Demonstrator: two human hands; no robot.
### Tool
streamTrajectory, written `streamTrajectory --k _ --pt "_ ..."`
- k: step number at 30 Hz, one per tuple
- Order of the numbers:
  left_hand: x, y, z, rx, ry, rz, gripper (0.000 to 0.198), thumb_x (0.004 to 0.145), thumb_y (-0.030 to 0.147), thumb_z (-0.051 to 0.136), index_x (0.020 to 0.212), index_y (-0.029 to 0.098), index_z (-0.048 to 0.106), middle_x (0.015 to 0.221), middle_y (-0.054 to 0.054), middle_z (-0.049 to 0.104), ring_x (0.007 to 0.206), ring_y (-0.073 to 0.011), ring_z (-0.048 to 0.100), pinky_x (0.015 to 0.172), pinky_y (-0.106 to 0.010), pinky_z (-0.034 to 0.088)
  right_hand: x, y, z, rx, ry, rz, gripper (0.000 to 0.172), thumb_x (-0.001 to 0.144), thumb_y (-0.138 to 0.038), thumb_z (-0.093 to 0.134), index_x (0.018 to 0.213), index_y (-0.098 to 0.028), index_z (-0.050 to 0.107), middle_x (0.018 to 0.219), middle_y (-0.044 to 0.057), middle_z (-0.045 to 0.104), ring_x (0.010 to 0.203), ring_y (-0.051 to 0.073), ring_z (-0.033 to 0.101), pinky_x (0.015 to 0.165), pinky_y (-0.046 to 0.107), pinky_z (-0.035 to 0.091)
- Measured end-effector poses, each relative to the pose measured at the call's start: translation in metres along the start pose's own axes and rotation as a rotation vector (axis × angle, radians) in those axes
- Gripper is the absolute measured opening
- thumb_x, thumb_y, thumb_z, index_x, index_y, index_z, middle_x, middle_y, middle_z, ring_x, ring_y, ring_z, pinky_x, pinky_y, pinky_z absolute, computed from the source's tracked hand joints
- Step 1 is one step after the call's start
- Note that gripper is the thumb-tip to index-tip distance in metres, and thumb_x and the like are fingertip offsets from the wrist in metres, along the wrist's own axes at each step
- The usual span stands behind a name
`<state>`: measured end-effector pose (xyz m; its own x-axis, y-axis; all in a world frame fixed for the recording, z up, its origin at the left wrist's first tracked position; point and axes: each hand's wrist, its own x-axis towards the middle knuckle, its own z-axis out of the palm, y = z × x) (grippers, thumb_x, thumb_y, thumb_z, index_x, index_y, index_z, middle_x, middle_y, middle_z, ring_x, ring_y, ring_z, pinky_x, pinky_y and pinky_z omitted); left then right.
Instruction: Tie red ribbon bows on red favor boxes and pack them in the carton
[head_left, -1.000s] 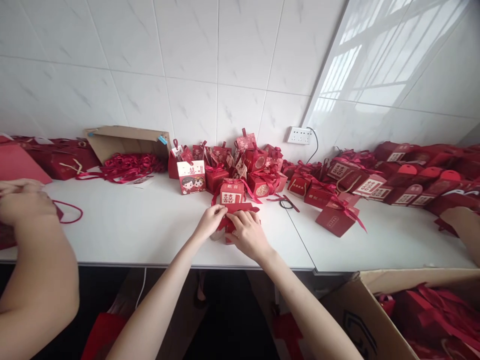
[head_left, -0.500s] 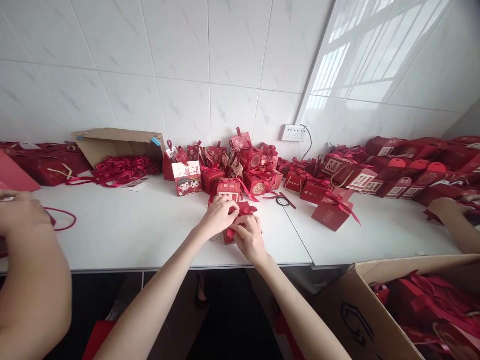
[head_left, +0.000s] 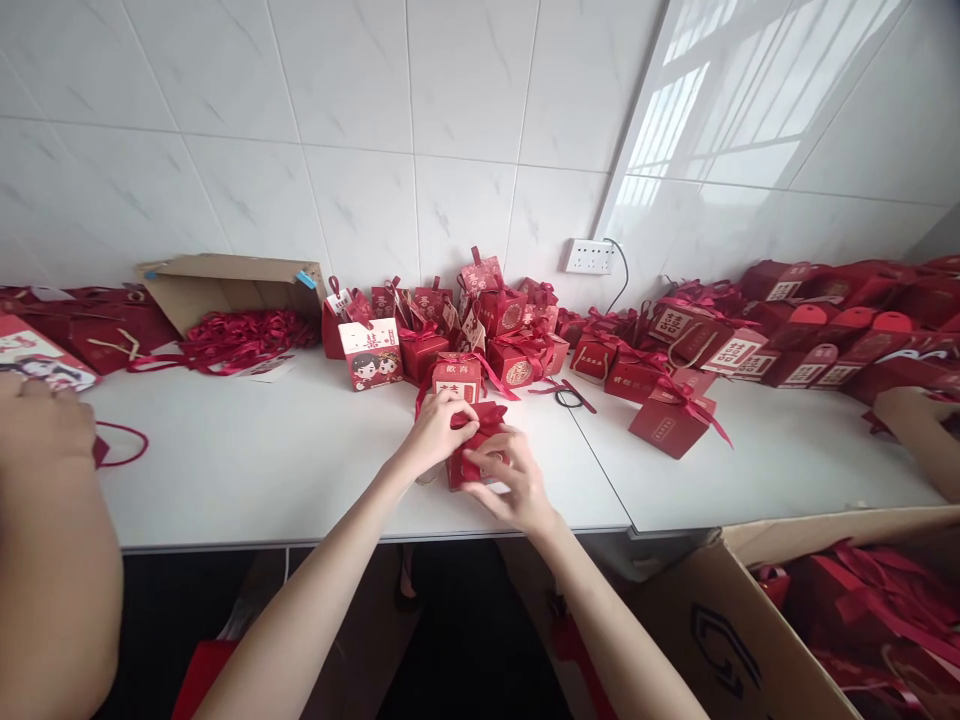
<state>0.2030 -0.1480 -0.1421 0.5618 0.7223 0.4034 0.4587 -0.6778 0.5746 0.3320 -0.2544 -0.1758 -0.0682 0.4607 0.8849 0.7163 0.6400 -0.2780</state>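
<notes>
Straight ahead near the table's front edge stands a small red gift box [head_left: 457, 474], partly covered by my hands. A red ribbon [head_left: 489, 414] lies over its top. My left hand [head_left: 441, 432] is closed in a pinch on the ribbon at the box's upper left. At the right of the box, my right hand [head_left: 517, 480] has its fingers spread apart, close to the box's front. Directly behind stands another red box [head_left: 457, 370] with gold and white lettering.
Several ribboned boxes [head_left: 517, 362] crowd the wall side, beside a white-and-red cartoon box [head_left: 373, 355]. A carton [head_left: 232, 270] of ribbons [head_left: 251, 332] lies at left. A large carton [head_left: 720, 620] of red boxes stands lower right. Other people's arms [head_left: 56, 530] reach in from both sides.
My right hand has come away from the ribbon, its fingers opening and shifting slightly right and down. My left hand keeps its pinch. The person at left has turned a printed red-and-white item into view.
</notes>
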Motion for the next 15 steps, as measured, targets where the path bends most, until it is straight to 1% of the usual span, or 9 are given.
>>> streamTrajectory --k 1,3,4,5,6,8,9,12,15 --pt "0.000 0.001 -0.001 -0.007 -0.006 -0.007 0.008 0.078 0.025 0.061 0.079 0.021 0.068 0.099 -0.005 0.056 0.102 -0.0240 0.050 0.097 -0.042 0.039 0.001 0.000 -0.007 -0.009 0.063 0.128 0.029 0.089 -0.045 0.047 0.093 -0.020 0.063 0.085 0.007 0.059 0.084 0.021 0.056 0.082 0.042 0.044" --pt "-0.001 0.003 -0.002 -0.022 -0.019 -0.027 0.009 0.079 0.026 0.061 0.079 0.021 0.068 0.101 -0.005 0.056 0.104 -0.0250 0.049 0.098 -0.042 0.039 0.005 0.003 -0.021 -0.045 0.139 0.513 0.040 0.088 -0.054 0.039 0.081 -0.019 0.057 0.078 0.007 0.058 0.075 0.021 0.054 0.070 0.036 0.044" --pt "-0.001 0.003 -0.002 -0.029 -0.026 -0.039 0.009 0.078 0.026 0.061 0.079 0.021 0.068 0.101 -0.005 0.056 0.106 -0.0254 0.049 0.098 -0.042 0.038 0.008 0.005 -0.026 -0.047 0.103 0.710 0.044 0.088 -0.058 0.035 0.073 -0.020 0.052 0.072 0.005 0.056 0.068 0.019 0.052 0.064 0.033 0.041" --pt "-0.001 0.004 -0.002 -0.034 -0.031 -0.050 0.009 0.078 0.026 0.061 0.079 0.021 0.068 0.102 -0.005 0.056 0.107 -0.0256 0.048 0.099 -0.042 0.038 0.010 0.007 -0.029 -0.026 0.022 0.869 0.047 0.087 -0.061 0.033 0.067 -0.020 0.047 0.065 0.003 0.052 0.062 0.017 0.048 0.060 0.031 0.038" --pt "-0.002 0.004 -0.002 -0.038 -0.033 -0.055 0.009 0.078 0.026 0.061 0.079 0.021 0.068 0.102 -0.005 0.056 0.107 -0.0257 0.048 0.099 -0.042 0.038 0.012 0.009 -0.031 0.019 -0.088 0.974 0.051 0.086 -0.064 0.032 0.061 -0.021 0.042 0.060 0.001 0.049 0.057 0.015 0.044 0.057 0.029 0.035" --pt "-0.002 0.003 -0.002 -0.040 -0.025 -0.055 0.009 0.079 0.026 0.061 0.080 0.021 0.068 0.101 -0.005 0.056 0.107 -0.0254 0.049 0.100 -0.043 0.037 0.016 0.011 -0.031 0.122 -0.255 1.055 0.053 0.083 -0.067 0.034 0.055 -0.021 0.034 0.053 -0.002 0.040 0.052 0.013 0.036 0.053 0.027 0.029" --pt "-0.002 0.003 -0.001 -0.040 -0.018 -0.050 0.008 0.079 0.026 0.061 0.080 0.021 0.068 0.101 -0.005 0.056 0.106 -0.0253 0.049 0.100 -0.043 0.037 0.017 0.011 -0.030 0.163 -0.274 1.062 0.053 0.081 -0.066 0.037 0.054 -0.021 0.032 0.052 -0.003 0.037 0.052 0.012 0.034 0.052 0.026 0.027" --pt "-0.001 0.003 -0.001 -0.039 -0.015 -0.049 0.007 0.078 0.025 0.061 0.079 0.021 0.067 0.101 -0.005 0.055 0.106 -0.0253 0.049 0.100 -0.043 0.037 0.017 0.010 -0.027 0.264 -0.238 1.050 0.047 0.077 -0.061 0.047 0.055 -0.021 0.034 0.053 -0.004 0.036 0.052 0.010 0.031 0.051 0.025 0.024" --pt "-0.001 0.006 -0.003 -0.042 -0.036 -0.079 0.007 0.077 0.024 0.061 0.076 0.020 0.066 0.099 -0.005 0.055 0.106 -0.0255 0.049 0.100 -0.043 0.037 0.013 0.008 -0.026 0.369 -0.194 1.022 0.043 0.077 -0.056 0.048 0.056 -0.020 0.037 0.056 -0.004 0.038 0.054 0.010 0.031 0.053 0.025 0.024"
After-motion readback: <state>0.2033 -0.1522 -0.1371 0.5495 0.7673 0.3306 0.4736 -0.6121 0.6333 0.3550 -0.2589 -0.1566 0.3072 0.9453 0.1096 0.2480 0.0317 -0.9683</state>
